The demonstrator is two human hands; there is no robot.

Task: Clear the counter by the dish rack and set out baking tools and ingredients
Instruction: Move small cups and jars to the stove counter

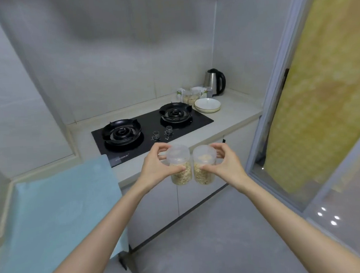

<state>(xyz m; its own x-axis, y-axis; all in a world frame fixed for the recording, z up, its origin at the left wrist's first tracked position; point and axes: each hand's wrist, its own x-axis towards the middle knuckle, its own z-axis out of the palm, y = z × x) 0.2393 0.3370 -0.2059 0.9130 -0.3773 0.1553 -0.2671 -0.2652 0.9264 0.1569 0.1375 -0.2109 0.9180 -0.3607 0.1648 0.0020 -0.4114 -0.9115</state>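
Each of the hands grips a clear jar of oats, left hand (155, 166) holding the left jar (179, 165) and right hand (225, 164) the right jar (204, 165), side by side before the counter (233, 113).

Kettle (215, 81) behind plates (207, 105), right of stove (150, 127) on counter (237, 113).

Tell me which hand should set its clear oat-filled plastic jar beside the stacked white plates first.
Right, likely. The right hand holds its clear jar of oats on the side nearer the stacked white plates; the left hand, gripping the other jar, would reach across.
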